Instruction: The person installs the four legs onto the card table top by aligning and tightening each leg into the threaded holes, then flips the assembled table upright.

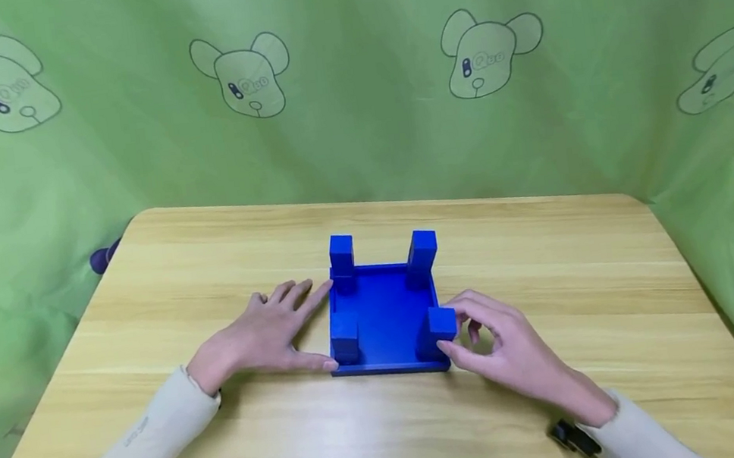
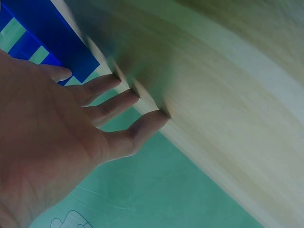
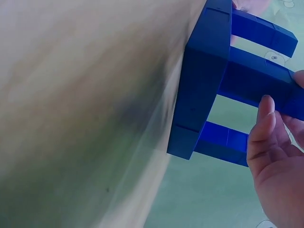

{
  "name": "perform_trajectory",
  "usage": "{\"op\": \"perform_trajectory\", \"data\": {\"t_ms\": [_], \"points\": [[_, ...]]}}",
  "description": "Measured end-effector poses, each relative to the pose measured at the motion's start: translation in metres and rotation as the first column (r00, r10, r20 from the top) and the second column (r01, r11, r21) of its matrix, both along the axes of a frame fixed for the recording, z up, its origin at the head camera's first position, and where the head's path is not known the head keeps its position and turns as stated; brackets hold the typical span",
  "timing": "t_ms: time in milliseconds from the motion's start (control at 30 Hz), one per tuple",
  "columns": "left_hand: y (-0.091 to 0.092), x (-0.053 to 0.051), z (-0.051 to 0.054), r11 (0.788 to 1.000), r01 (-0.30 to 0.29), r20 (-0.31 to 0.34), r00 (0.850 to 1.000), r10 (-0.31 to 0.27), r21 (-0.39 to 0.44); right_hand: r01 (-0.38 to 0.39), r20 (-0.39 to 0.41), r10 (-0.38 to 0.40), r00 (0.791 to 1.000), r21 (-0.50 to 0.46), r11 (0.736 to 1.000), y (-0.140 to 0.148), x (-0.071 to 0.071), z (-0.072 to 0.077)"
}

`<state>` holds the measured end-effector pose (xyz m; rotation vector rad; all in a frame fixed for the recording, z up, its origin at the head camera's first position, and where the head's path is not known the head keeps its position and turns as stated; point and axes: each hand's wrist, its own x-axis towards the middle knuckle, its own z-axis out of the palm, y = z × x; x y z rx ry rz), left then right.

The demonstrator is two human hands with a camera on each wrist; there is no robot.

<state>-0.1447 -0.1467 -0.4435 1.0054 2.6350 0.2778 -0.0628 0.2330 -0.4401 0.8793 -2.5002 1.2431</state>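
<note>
A blue square base point(image 1: 387, 314) with a raised rim lies on the table, a blocky post standing up at each corner, like a small upturned table. Thumb and fingertips of my right hand point(image 1: 515, 344) pinch the near right post point(image 1: 442, 321) close to its top; the right wrist view shows that post point(image 3: 259, 78) side-on between them. My left hand point(image 1: 263, 337) lies spread on the tabletop, its index fingertip and thumb touching the base's left side near the far left post point(image 1: 341, 251) and the near left post point(image 1: 344, 335). The far right post point(image 1: 423, 253) is untouched.
The wooden table point(image 1: 550, 260) has rounded far corners. Green fabric point(image 1: 369, 137) printed with bear-head outlines hangs behind and around it. A dark purple object point(image 1: 99, 260) shows past the table's left edge. A black clip-like item point(image 1: 574, 438) sits by the right cuff.
</note>
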Motion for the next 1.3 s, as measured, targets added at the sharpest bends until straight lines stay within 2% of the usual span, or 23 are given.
{"op": "perform_trajectory", "data": {"t_ms": [233,367,567,800,1033,1300], "points": [[-0.001,0.001,-0.0009,1.0,0.003,-0.011,1.0,-0.003,0.009,-0.041,-0.024,0.04,0.999,-0.023,0.999,-0.0015,-0.0002,-0.0003],[-0.0014,0.0021,-0.0011,1.0,0.004,-0.014,1.0,-0.003,0.009,-0.037,0.024,0.038,0.999,-0.023,0.999,-0.0035,-0.0001,-0.0002],[-0.0009,0.004,-0.0019,1.0,0.0,-0.009,1.0,0.001,0.017,0.02,0.107,-0.017,0.994,-0.022,1.0,-0.004,0.0015,0.001],[-0.0007,0.0031,-0.0021,1.0,0.003,-0.015,1.0,-0.003,0.007,0.058,0.069,-0.056,0.996,-0.034,0.998,-0.0065,0.0028,0.0002],[0.0005,0.0012,-0.0003,1.0,0.004,-0.012,1.0,-0.004,0.007,0.069,0.109,-0.062,0.992,-0.063,0.996,-0.0059,0.0024,-0.0006],[-0.0005,0.0022,0.0007,1.0,-0.001,-0.003,1.0,0.001,0.01,0.062,0.1,-0.053,0.994,-0.097,0.993,-0.0084,0.0035,-0.0001]]}}
